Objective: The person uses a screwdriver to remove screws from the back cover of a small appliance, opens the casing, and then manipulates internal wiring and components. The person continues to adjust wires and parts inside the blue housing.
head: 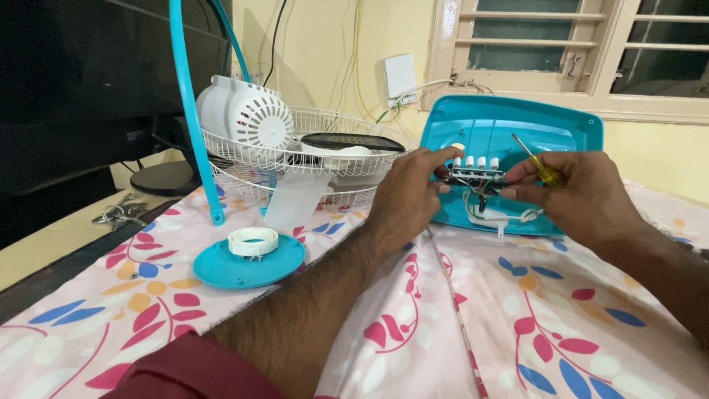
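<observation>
1. My left hand [405, 193] gripped the left end of a small switch block [476, 174] with four white push buttons, fingers closed around it.
2. My right hand [580, 193] pinched the right end of the same block, and a yellow-handled screwdriver [538, 164] was tucked in that hand, handle by the fingers, shaft pointing up and left.
3. The switch block sat just above the teal fan base cover [517, 129], which stood tilted up on the floral cloth [517, 318]; dark and white wires [491, 210] hung from the block onto the cover.
4. To the left lay a round teal disc [221, 273] with a white ring [252, 241] on it.
5. Behind it: white wire fan guards [325, 159], a white motor housing [244, 111], a teal ring rim [188, 111].
6. Keys [118, 213] lay at far left, well apart from both hands.
</observation>
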